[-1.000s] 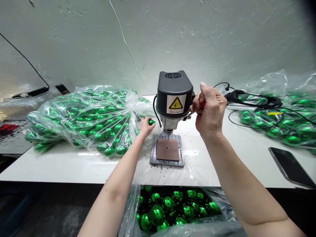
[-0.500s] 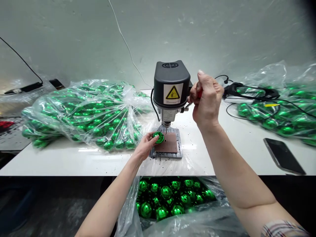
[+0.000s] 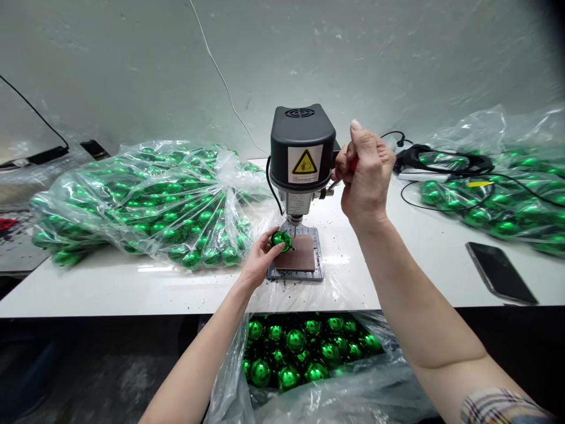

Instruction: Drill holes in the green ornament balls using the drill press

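Note:
A shiny green ball ornament is pinched in the fingers of my left hand, beside the drill bit and over the brown board on the grey base. Above it stands a small drill press with a black housing and a yellow warning label. My right hand is wrapped round the press's feed lever, and a bit of its red grip shows between the fingers. The thin bit points down just right of the ball; whether they touch I cannot tell.
A clear bag of green balls lies left of the press, and another bag lies at the right behind black cables. A phone rests near the front right edge. Below the table edge an open bag holds more balls.
My left hand has brought the green ball from beside the left bag to the drill bit, over the brown board. My right hand has stayed on the lever. The view has shifted slightly.

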Demonstrator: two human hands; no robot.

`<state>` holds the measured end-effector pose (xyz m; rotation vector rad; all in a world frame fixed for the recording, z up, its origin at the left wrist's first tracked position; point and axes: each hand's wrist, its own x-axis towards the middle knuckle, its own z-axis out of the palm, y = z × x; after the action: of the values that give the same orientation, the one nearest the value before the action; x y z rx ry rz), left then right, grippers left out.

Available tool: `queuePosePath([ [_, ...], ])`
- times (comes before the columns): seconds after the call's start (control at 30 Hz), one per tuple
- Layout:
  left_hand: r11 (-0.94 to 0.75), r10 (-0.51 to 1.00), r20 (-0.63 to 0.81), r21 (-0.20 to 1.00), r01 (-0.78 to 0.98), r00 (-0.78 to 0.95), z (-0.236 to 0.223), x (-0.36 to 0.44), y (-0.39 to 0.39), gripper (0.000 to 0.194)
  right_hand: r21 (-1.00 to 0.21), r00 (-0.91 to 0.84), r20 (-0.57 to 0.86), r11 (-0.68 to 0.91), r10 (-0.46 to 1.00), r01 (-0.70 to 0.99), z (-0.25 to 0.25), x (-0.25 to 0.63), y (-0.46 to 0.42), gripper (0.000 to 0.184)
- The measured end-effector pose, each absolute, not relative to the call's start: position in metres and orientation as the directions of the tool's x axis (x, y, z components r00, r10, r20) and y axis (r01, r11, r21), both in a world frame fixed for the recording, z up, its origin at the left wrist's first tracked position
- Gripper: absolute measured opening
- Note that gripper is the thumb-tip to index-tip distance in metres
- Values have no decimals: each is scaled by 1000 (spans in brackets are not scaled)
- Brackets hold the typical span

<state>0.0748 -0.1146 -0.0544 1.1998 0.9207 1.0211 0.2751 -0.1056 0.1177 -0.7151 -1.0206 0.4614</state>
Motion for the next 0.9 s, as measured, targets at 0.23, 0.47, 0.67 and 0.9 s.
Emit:
queuePosePath([
  [0.23,-75,971,70,997,11,230,-68,80,-103,67,-720,519,556,688,649,-88,124,269,-112,61],
  [0.47,-168,961,142,982,91,238,-82,89,-95,62,-719,535,534,685,655,-121,127,266,-116,58],
  [0.67,-172,953,147,982,74,266,-95,98,-94,65,-702,539,542,700,645,-132,125,267,-114,59],
  [0.9,-334,925,284,925,181,253,-95,107,-104,55,-689,541,558,715,629,-120,124,267,-112,55],
])
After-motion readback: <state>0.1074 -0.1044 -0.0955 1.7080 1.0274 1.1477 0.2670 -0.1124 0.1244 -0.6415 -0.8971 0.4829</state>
